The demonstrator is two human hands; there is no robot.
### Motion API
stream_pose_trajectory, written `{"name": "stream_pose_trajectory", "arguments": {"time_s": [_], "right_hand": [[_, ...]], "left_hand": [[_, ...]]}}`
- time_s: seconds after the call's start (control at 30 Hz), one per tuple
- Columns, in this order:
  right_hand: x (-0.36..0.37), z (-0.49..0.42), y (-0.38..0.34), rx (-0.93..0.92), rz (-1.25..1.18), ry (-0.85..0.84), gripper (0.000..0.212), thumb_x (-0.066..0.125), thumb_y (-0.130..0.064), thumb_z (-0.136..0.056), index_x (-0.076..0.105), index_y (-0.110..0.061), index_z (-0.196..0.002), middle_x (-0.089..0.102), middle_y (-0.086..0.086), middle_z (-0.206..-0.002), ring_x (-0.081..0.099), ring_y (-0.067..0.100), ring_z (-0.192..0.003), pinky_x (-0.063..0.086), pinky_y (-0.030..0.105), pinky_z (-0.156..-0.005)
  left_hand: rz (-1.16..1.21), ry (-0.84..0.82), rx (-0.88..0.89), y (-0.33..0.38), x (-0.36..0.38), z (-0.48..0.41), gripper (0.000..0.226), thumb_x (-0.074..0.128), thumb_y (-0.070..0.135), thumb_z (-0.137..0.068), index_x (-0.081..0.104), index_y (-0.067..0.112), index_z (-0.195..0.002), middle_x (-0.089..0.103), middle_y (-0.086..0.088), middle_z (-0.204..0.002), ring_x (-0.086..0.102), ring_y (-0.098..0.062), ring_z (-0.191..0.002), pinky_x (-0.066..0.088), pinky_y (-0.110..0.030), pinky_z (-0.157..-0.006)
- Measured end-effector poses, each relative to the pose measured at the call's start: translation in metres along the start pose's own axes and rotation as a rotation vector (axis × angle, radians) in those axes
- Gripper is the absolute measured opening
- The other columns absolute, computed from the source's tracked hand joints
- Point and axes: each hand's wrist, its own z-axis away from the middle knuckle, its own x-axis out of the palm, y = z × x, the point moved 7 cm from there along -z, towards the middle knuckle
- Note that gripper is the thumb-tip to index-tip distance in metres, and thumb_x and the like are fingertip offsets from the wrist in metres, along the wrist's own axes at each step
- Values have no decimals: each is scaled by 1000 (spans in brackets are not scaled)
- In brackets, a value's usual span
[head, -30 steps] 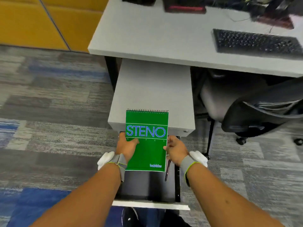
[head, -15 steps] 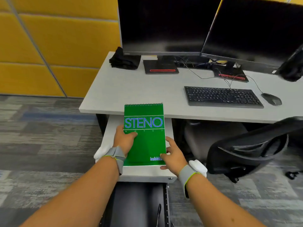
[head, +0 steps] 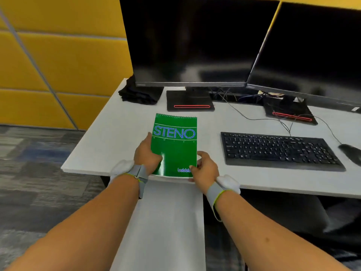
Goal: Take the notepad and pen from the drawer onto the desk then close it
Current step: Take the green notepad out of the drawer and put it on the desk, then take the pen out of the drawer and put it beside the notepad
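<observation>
A: Where's the notepad (head: pixel 174 147)?

B: Centre of the frame, over the near part of the desk (head: pixel 109 133). Green cover, "STENO" in blue, spiral edge pointing away toward the monitors. Its near edge lies about at the desk's front edge. I can't tell whether it lies flat on the desk or is held just above.

A: And the hands?

B: Both forearms reach up from the bottom corners of the frame and meet at the pad. The left hand (head: pixel 146 153) has its grip clamped on the pad's left edge, thumb lying across the cover, fingers hidden beneath. The right hand (head: pixel 206 170) pinches the lower right corner, thumb on top by the small white print, fingers curled under. Each wrist wears a grey band with a white pad on its outer side.

A: The pen? The drawer?

B: Neither shows. Below the hands, at bottom centre, is the flat grey top of a cabinet (head: pixel 166 222) running under the desk.

A: What else is on the desk?

B: A keyboard (head: pixel 277 150) right of the pad, well apart from it, and a mouse (head: pixel 350 153) at the right edge. Two dark monitors (head: pixel 195 42) stand behind, and a folded black cloth (head: pixel 139 93) sits left of the nearer monitor's base.
</observation>
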Motion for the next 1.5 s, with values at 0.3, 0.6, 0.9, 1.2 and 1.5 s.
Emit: {"name": "stream_pose_trajectory", "arguments": {"time_s": [0.3, 0.6, 0.9, 1.2, 1.5], "right_hand": [[27, -40, 12, -152, 317, -125, 35, 49, -10, -91, 47, -7, -125, 54, 17, -119, 55, 33, -105, 38, 31, -80], [36, -51, 20, -199, 412, -197, 31, 48, -17, -89, 46, -9, -120, 50, 16, -109, 44, 24, -74, 35, 28, -66], [32, -53, 25, -99, 340, -124, 34, 52, -22, -87, 47, -20, -120, 38, 10, -103, 43, 22, -60, 39, 29, -67], [12, 22, 35, -26, -8, 29, 43, 59, -21, -85, 43, -17, -125, 44, 8, -94, 47, 21, -75, 34, 25, -70], [67, 259, 166, 56, 43, 119, 6, 62, -13, -85, 59, -18, -85, 47, -3, -75, 44, 5, -58, 35, 6, -56]], "left_hand": [[-123, -10, -1, -24, 27, -38, 61, 64, -7, -77, 52, 8, -135, 52, -16, -140, 51, -32, -127, 38, -29, -105], [-277, 8, 46, -33, 41, -43, 42, 65, 12, -80, 67, 20, -121, 43, -12, -149, 34, -35, -134, 22, -28, -110], [-53, 109, 2, -46, 20, -33, 56, 62, 22, -90, 44, 13, -142, 31, -11, -156, 27, -26, -144, 21, -35, -120], [8, 159, 190, -66, 13, 54, 43, 67, 16, -84, 56, 5, -124, 54, -16, -128, 48, -28, -123, 35, -28, -103], [-340, -215, 250, -195, 53, 207, 37, 64, 20, -85, 61, 12, -120, 53, -11, -127, 43, -31, -122, 30, -21, -98]]}}
